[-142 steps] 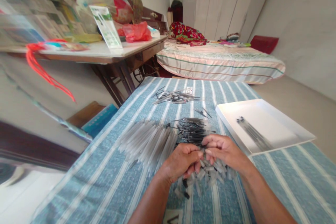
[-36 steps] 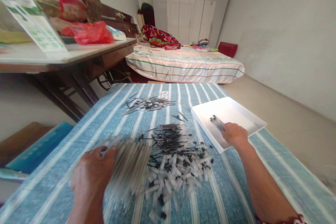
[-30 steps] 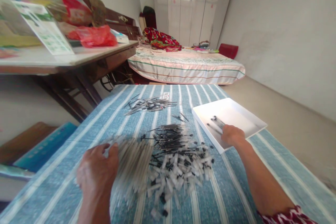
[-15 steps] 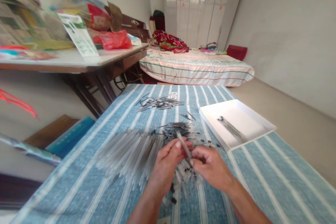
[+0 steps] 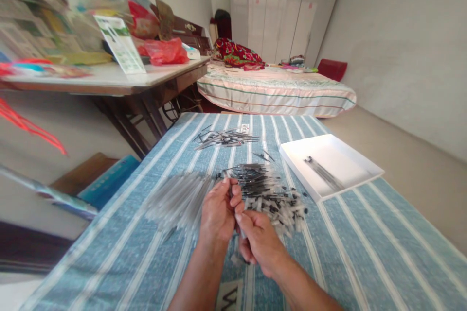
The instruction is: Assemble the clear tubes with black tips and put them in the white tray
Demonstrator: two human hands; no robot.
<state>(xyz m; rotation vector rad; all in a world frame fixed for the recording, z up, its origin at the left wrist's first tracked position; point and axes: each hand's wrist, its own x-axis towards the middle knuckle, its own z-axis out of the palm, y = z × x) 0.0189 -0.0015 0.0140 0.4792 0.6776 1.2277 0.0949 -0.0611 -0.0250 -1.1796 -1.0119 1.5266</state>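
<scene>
My left hand (image 5: 218,212) and my right hand (image 5: 256,238) meet low over the blue striped cloth (image 5: 365,233), fingers curled together around a thin clear pen barrel that is mostly hidden between them. A heap of clear barrels (image 5: 178,197) lies just left of my hands. Dark refills (image 5: 255,175) and a scatter of small clear caps (image 5: 284,204) lie just beyond and right of them. A white tray (image 5: 350,155) to the right holds a few assembled pens (image 5: 323,175).
A smaller pile of dark parts (image 5: 222,137) lies farther up the cloth. A cluttered wooden table (image 5: 109,77) stands at the left, with a blue box (image 5: 107,184) on the floor below. A bed (image 5: 277,90) and white wardrobes fill the back of the room.
My right hand left the tray and my left hand left the barrel heap; both came together at the middle, then shifted slightly nearer me, closing around a barrel.
</scene>
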